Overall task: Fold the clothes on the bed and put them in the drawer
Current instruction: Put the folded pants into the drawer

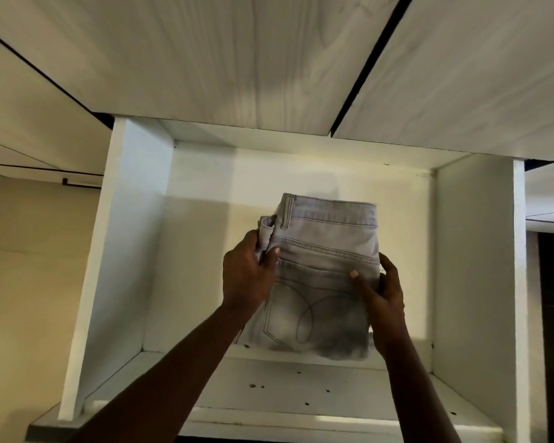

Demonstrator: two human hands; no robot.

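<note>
A folded pair of grey jeans [323, 270], waistband away from me and back pocket facing up, is held over the inside of an open white drawer [131, 238]. My left hand [248, 276] grips the left edge of the jeans, thumb on top and fingers under the fold. At the right edge my right hand [381, 292] holds them the same way, thumb pressed on the denim. Whether the jeans touch the drawer bottom cannot be told.
The drawer's white side walls stand left and right [470, 251], its front panel [301, 385] nearest me with small dark marks. Pale wood-grain cabinet doors [205, 59] hang above the drawer. A beige wall lies to the left.
</note>
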